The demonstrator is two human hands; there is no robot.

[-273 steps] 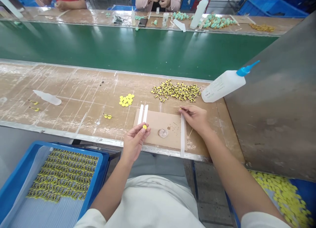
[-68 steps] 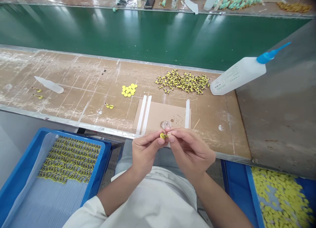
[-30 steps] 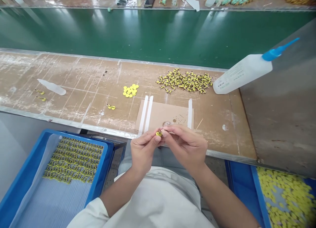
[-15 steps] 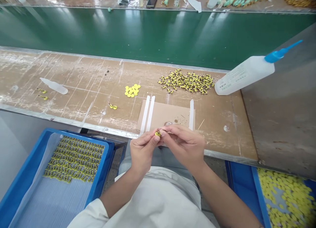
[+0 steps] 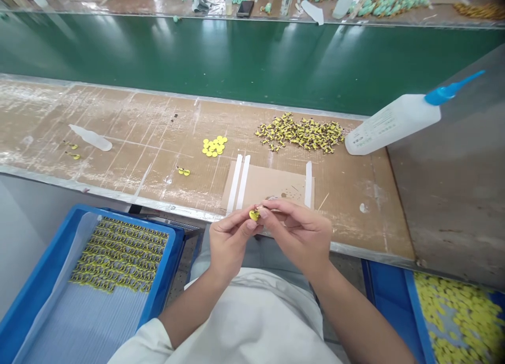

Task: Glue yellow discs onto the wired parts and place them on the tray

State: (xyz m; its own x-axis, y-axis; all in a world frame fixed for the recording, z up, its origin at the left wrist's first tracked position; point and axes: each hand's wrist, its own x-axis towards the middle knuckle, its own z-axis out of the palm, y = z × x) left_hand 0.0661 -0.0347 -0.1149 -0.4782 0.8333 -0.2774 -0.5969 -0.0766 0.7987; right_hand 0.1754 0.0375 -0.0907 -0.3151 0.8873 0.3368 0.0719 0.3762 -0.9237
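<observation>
Over the table's front edge, my left hand (image 5: 229,244) pinches a small yellow disc (image 5: 253,215) between thumb and fingers. Against that disc, my right hand (image 5: 303,239) is closed in a pinch on a tiny dark-and-yellow piece, mostly covered by the fingertips. Just beyond my hands lies a cardboard sheet (image 5: 262,180) with white tape strips and dark specks. Behind it is a heap of small yellow-and-black figures (image 5: 302,132). Several loose yellow discs (image 5: 215,145) lie to its left, and nearer sits a pair of discs with dark pieces on them (image 5: 183,171).
At the right, a white bottle with a blue nozzle (image 5: 394,123) leans beside a metal panel (image 5: 453,169). A blue tray (image 5: 160,280) at lower left holds rows of yellow-and-black pieces. Yellow discs fill a blue bin (image 5: 422,322) at lower right. A green belt (image 5: 177,59) runs behind the table.
The yellow disc is tilted a little differently and shows more of its face between my fingertips. Both hands keep their pinch; the whole view has shifted slightly.
</observation>
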